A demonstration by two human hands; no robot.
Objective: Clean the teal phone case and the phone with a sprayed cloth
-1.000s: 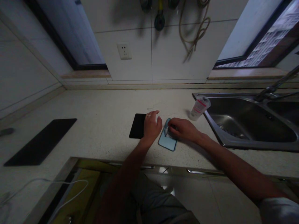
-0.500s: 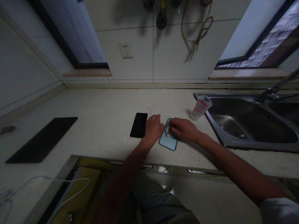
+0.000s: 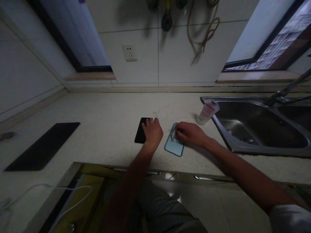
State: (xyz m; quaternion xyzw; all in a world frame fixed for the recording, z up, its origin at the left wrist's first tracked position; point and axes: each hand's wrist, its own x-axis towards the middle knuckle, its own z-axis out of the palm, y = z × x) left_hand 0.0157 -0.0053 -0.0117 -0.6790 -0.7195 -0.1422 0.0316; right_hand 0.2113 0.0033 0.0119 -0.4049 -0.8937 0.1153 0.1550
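Shifted leftward onto the black phone (image 3: 141, 134) since a moment ago, left hand (image 3: 152, 132) now curled over it, right hand (image 3: 190, 133) just beside pinching film on the light-blue phone case (image 3: 174, 147), fitting apparently unfinished.

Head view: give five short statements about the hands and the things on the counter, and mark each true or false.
1. The left hand rests on the black phone. True.
2. The right hand is on the light blue phone case. True.
3. The white tube lies inside the sink. False: it stands on the counter beside the sink's rim.
4. The two hands touch each other. False: they are apart.
5. A black mat lies far to the left. True.
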